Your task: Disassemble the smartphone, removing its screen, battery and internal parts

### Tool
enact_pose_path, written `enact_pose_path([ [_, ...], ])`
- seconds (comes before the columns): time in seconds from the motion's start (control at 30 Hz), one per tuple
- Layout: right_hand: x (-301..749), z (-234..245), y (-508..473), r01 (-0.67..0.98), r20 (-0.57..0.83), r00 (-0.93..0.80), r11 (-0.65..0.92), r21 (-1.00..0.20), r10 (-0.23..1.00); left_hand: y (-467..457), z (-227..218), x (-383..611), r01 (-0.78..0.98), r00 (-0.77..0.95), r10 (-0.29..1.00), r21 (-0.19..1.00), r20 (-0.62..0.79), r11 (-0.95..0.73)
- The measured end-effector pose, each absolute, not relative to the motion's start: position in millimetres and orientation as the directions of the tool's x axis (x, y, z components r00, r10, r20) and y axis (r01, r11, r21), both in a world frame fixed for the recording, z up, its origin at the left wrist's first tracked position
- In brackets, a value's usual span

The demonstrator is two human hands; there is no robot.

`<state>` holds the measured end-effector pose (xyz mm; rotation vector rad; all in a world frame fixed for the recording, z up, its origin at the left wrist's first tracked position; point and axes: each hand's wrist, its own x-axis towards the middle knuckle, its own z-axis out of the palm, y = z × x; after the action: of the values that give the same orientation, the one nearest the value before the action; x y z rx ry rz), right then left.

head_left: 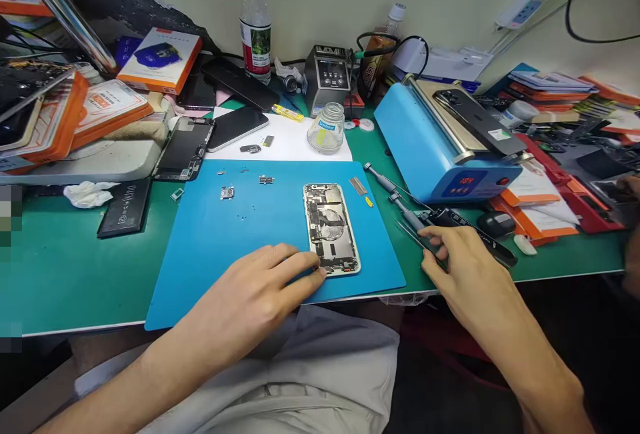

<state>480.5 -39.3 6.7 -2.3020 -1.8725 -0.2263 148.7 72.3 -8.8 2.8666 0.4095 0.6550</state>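
Note:
An opened phone [333, 229] lies on the blue mat [240, 241], its inner parts and a round coil showing. My left hand [265, 287] rests at the phone's lower left corner, fingers stretched out and touching its edge. At the right of the mat, my right hand [463, 257] has thumb and fingers closed around dark tweezers [413, 234]. Two grey screwdrivers [383, 181] lie just beyond those fingers. Small metal phone parts [227, 192] and tiny screws [243, 218] are spread over the mat's left half.
A blue heating plate [415, 147] bearing a dark phone [480, 121] stands at the right. Behind the mat are a glass jar [326, 131] and a water bottle [256, 34]. A battery [125, 207] and a detached screen [185, 147] lie leftward. Boxes [160, 61] crowd the back.

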Motion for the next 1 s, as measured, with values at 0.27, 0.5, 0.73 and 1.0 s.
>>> enact_pose_path([
  [0.27,470.3,19.2,-37.4,0.967,0.238,0.252,-0.252,-0.031,0.938,73.7,-11.8,149.4,0.221,0.833,0.334,0.287,0.441,-0.932],
  [0.5,419.1,41.1,-17.9,0.748,-0.289,0.005,-0.195,-0.634,0.957,77.9,-12.1,145.8,0.182,0.838,0.324,0.335,0.439,-0.925],
  [0.73,416.3,47.9,4.6,0.815,-0.36,-0.101,-0.13,-0.564,0.927,74.7,-11.4,146.6,0.21,0.864,0.286,0.22,0.415,-0.953],
  [1.0,416.6,61.6,14.8,0.851,-0.402,-0.156,-0.085,-0.519,0.902,75.4,-10.5,147.3,0.225,0.866,0.305,0.237,0.396,-0.945],
])
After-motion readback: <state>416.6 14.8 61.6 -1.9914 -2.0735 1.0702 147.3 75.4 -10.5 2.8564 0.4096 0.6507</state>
